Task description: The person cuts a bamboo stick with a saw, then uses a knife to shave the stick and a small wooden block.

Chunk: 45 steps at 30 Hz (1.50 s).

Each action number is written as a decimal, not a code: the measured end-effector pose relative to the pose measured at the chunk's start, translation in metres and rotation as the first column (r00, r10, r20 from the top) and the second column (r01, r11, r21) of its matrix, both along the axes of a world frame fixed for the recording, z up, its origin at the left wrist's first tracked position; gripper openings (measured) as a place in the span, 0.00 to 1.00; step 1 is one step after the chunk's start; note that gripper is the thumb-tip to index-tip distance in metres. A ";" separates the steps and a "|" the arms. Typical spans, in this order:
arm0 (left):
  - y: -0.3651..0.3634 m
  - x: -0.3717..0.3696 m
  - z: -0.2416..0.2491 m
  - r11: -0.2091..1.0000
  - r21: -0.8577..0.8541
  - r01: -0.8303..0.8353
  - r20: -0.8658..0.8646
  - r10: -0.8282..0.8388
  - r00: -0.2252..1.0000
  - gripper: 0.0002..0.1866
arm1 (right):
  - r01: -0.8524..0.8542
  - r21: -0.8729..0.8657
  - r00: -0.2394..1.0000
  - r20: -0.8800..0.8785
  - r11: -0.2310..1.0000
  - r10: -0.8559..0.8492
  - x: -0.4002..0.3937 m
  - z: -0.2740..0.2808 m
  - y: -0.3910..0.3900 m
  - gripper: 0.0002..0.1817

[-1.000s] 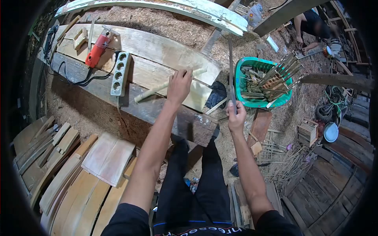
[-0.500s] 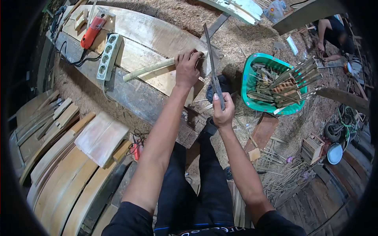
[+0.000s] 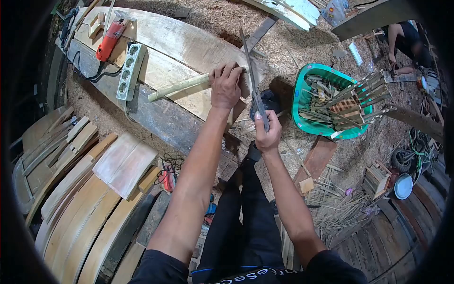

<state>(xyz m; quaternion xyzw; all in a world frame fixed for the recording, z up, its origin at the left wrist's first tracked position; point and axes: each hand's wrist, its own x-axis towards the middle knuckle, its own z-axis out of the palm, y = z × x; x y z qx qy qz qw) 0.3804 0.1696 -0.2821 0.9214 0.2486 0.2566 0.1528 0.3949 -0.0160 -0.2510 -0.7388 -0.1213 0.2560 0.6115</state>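
My left hand (image 3: 225, 85) is closed over a pale green bamboo stick (image 3: 182, 88), pressing it on the wooden planks of the workbench (image 3: 163, 61). Most of the stick sticks out to the left of the hand; its right end lies close to the blade. In my right hand (image 3: 267, 131) is a long dark machete (image 3: 251, 71), gripped at its lower end with the thumb along it. The blade points away from me, just right of my left fingers, and overlaps the bench edge in this view.
A red power tool (image 3: 111, 39) and a white power strip (image 3: 129, 71) lie on the bench. To the right stands a green basket (image 3: 299, 90) of wood scraps. Curved boards (image 3: 85, 213) are stacked at left. Another person (image 3: 405, 45) crouches at upper right. Shavings cover the ground.
The machete has tipped slightly left at its point and its blade sits closer to my left fingers. My left hand still holds the bamboo stick in place.
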 end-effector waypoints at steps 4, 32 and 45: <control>0.000 -0.003 0.000 1.000 0.013 0.005 -0.017 -0.005 1.000 0.13 | -0.017 0.000 1.000 0.013 1.000 0.017 -0.002 -0.003 0.001 0.14; 0.004 -0.002 0.000 0.983 -0.179 -0.031 0.124 0.054 0.991 0.14 | -0.032 -0.063 0.999 0.035 0.997 0.034 -0.013 -0.001 -0.008 0.13; 0.002 -0.006 0.008 0.987 -0.156 -0.042 -0.070 0.032 0.997 0.23 | -0.031 -0.086 0.999 -0.029 0.996 0.029 -0.012 0.012 -0.008 0.13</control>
